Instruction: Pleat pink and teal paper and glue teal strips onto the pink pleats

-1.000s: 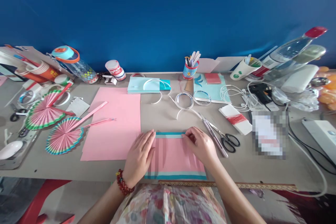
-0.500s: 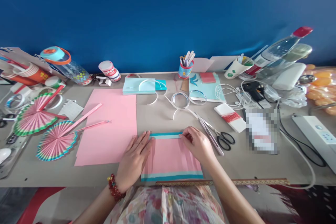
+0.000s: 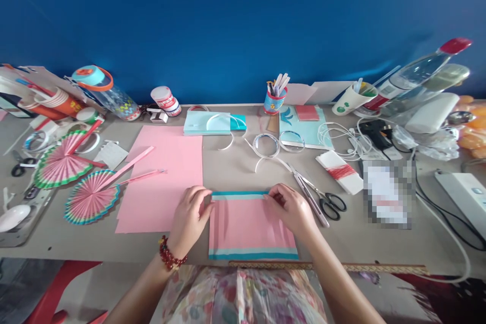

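Observation:
A pink sheet with teal and pale blue bands along its far and near edges (image 3: 246, 225) lies flat in front of me. My left hand (image 3: 192, 220), a red bead bracelet at its wrist, pinches the sheet's far left corner between thumb and fingers. At the far edge, toward the right, my right hand (image 3: 290, 207) grips the banded border with curled fingers. Larger plain pink sheets (image 3: 163, 182) lie to the left, with two pleated paper fans (image 3: 93, 197) beside and partly over them. Scissors (image 3: 330, 205) and a slim pen-like tool (image 3: 311, 200) rest right of my right hand.
Toward the back are a light blue pad (image 3: 207, 124), coiled white strips (image 3: 266, 146), a pen cup (image 3: 274, 101) and a glue tub (image 3: 165, 101). Bottles (image 3: 410, 78), white cables (image 3: 341, 139) and a power strip (image 3: 461, 197) occupy the right. A patterned strip (image 3: 326, 266) runs along the near edge.
My left hand has gone from lying spread on the sheet's left side to pinching its far left corner. My right hand stays at the far edge. The view has shifted slightly.

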### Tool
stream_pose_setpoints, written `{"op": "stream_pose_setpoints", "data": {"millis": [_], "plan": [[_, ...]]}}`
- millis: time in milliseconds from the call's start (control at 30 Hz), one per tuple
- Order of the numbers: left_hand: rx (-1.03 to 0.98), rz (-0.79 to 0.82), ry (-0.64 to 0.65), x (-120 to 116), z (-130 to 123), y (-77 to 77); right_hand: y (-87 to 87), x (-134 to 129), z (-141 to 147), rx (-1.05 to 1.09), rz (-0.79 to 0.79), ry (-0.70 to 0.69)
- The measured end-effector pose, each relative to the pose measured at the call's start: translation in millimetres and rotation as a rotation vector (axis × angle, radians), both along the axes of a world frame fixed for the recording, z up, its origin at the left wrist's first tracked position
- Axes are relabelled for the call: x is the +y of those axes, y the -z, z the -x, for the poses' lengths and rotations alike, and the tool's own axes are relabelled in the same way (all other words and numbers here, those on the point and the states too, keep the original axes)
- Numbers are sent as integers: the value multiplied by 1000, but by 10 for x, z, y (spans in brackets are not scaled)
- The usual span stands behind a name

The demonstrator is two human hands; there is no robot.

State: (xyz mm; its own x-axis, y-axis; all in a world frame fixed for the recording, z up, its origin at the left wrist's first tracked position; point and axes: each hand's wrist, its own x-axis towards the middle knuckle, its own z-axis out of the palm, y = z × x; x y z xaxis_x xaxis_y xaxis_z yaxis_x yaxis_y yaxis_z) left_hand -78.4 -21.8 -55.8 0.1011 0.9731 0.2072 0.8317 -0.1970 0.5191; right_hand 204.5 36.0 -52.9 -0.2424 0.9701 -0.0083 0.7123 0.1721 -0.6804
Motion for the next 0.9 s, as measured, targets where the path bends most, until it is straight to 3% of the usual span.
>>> {"op": "stream_pose_setpoints", "data": {"millis": [267,667,900], "plan": [[103,56,19,83,-51,-11,18,-10,-9,3,13,3],[6,26,40,80,-91,1,2,-9,-3,8,8,-2],[29,43,59,87,-29,-87,-8,-9,4,-24,-7,7]]}}
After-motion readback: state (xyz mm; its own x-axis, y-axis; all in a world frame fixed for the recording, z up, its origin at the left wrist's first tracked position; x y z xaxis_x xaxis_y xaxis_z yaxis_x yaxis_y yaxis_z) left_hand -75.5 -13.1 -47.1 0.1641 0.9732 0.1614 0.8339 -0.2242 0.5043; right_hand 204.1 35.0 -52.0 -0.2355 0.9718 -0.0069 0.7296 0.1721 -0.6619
